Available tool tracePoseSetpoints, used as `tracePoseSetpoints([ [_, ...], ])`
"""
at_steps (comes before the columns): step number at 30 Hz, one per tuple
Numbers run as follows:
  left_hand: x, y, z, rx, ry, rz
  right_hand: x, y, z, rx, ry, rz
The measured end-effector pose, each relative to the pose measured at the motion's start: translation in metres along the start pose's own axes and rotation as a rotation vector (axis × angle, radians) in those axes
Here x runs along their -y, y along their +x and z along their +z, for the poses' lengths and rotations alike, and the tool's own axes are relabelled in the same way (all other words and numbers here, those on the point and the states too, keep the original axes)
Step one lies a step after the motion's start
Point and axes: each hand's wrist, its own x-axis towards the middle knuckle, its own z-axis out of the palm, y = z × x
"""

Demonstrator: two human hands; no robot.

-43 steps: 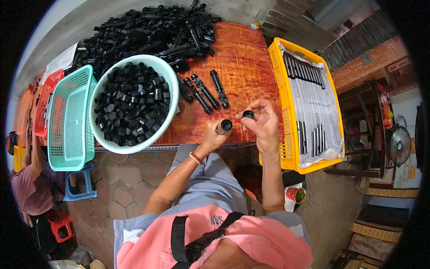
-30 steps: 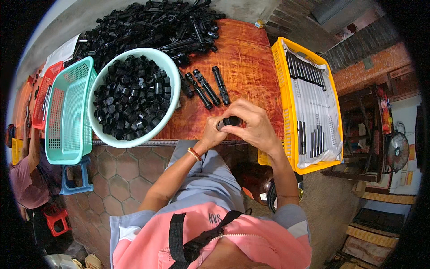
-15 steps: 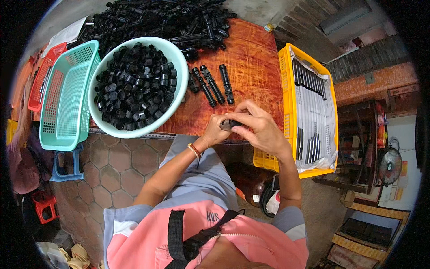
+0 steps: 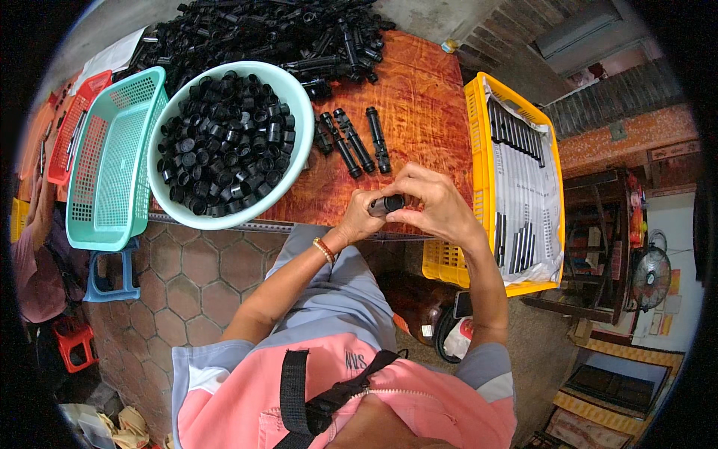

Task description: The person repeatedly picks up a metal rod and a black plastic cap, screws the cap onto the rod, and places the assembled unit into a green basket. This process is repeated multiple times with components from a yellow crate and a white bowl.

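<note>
Now our two hands are together just off the near edge of the bench (image 4: 426, 82), where a little over a second ago they were apart, one with a tube and the other with a loose cap. Our left hand (image 4: 359, 218) is wrapped around the black tube (image 4: 379, 207), its end turned up towards us. Our right hand (image 4: 432, 200) meets it there, thumb and fingers pinching at the dark cap (image 4: 394, 202) by that end. For the work, we judge this to mean the two parts are handled as one piece rather than separately; whether the cap is fully seated, we cannot tell, since our fingers hide the joint.

Beyond our hands, towards the middle of the bench, a few loose black tubes (image 4: 378, 140) lie roughly side by side, none touched by us. To their left, reaching the near edge, stands a pale green basin (image 4: 306, 150) filled with black caps (image 4: 221, 142). Along the far edge spreads a heap of black parts (image 4: 262, 41). By the right edge sits a yellow crate (image 4: 479, 179) holding dark rods (image 4: 516, 133) on a plastic sheet, and past the basin on the left is a green basket (image 4: 153, 142). These surroundings look unchanged.
</note>
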Motion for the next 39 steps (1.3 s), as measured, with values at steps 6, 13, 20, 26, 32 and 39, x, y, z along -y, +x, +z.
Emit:
tracePoseSetpoints([
  [6,0.005,-0.001,0.000,-0.009,0.049,0.046,-0.004,-0.002,0.002,0.001,-0.015,0.039],
  [13,0.017,-0.002,0.000,0.000,0.055,0.060,0.008,-0.004,0.002,-0.052,-0.048,0.088],
  [20,0.018,-0.001,0.008,-0.101,-0.069,0.079,0.001,0.047,0.026,0.023,-0.258,-0.078],
  [26,0.033,-0.011,0.004,0.178,-0.029,-0.177,0.002,0.062,0.051,0.282,-0.364,0.131],
  [32,0.028,-0.012,0.000,0.188,-0.054,-0.113,-0.004,0.062,0.061,0.254,-0.405,0.206],
  [39,0.024,-0.011,0.001,0.188,-0.063,-0.088,-0.012,0.057,0.071,0.172,-0.417,0.201],
])
